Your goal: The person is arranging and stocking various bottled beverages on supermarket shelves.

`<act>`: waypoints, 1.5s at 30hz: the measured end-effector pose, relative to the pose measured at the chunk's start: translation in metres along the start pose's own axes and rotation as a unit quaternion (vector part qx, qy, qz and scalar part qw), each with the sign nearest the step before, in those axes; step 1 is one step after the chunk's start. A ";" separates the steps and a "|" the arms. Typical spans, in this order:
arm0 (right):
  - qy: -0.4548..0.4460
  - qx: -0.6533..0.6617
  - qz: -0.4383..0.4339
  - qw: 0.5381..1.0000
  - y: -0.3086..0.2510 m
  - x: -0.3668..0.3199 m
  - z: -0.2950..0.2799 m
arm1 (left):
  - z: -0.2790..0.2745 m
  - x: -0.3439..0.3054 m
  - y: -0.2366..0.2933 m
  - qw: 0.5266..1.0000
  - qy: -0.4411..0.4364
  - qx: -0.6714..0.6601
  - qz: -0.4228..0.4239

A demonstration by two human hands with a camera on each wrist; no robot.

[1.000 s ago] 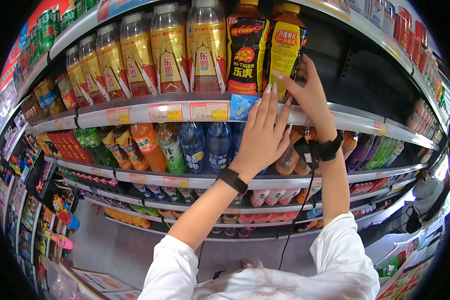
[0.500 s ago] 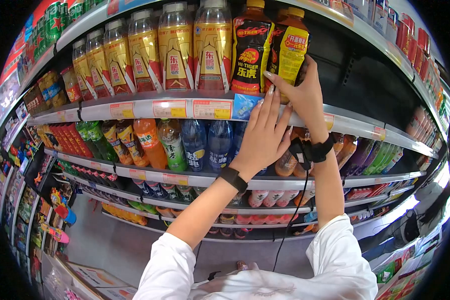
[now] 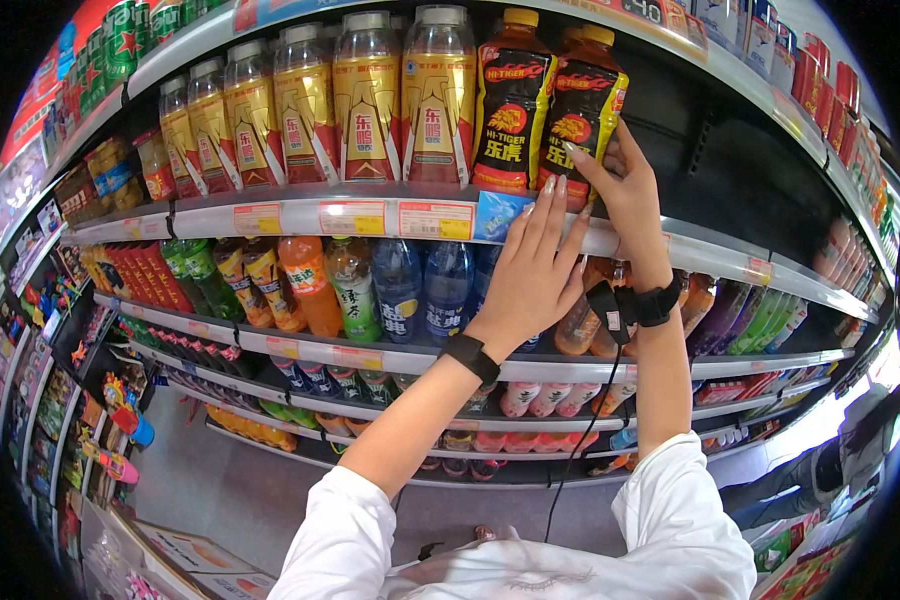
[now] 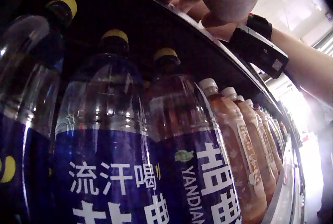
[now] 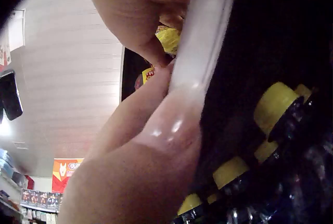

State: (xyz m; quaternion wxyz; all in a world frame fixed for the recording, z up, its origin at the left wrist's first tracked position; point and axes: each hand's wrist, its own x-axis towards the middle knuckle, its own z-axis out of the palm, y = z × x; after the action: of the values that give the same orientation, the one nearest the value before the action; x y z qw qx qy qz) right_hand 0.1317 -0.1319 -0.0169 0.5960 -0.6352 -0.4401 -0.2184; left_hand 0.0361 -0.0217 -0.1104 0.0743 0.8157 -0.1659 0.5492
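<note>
My right hand [image 3: 632, 205] grips a Hi-Tiger drink bottle [image 3: 580, 112] with a yellow cap, thumb across its front and fingers round its right side. The bottle stands at the front of the upper shelf, its black tiger label facing out. A matching Hi-Tiger bottle [image 3: 512, 112] is close beside it on the left. My left hand [image 3: 526, 275] has its fingers extended upward over the shelf edge, fingertips at the foot of the gripped bottle. In the left wrist view, blue-labelled bottles [image 4: 106, 156] stand below the hand.
Gold-labelled bottles [image 3: 365, 120] line the shelf to the left. The shelf's front rail [image 3: 730, 262] carries price tags and a blue card [image 3: 498, 214]. Lower shelves hold more drinks, including an orange bottle [image 3: 308, 285]. A black cable [image 3: 582, 440] hangs from my right wrist.
The gripped bottle has turned from its yellow side panel to its black tiger label. My right thumb has shifted slightly across it; the left hand stays near the shelf edge.
</note>
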 end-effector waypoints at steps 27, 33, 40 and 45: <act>-0.043 0.101 0.037 0.993 -0.005 -0.004 -0.008 | 0.000 0.001 -0.003 1.000 -0.013 -0.005 0.005; -0.041 0.114 0.038 0.992 -0.007 -0.004 -0.009 | 0.002 0.000 -0.005 1.000 -0.016 0.014 0.011; -0.052 0.120 0.036 0.991 -0.009 -0.003 -0.011 | 0.004 0.000 -0.003 0.999 -0.009 0.032 0.014; -0.054 0.126 0.039 0.990 -0.010 -0.004 -0.013 | 0.005 0.000 -0.004 0.999 -0.005 0.037 0.018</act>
State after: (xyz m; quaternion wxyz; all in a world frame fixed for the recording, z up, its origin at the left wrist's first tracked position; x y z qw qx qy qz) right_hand 0.1246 -0.1460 -0.0122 0.6543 -0.5828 -0.4706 -0.1032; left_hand 0.0422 -0.0194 -0.1121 0.0336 0.8173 -0.1606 0.5523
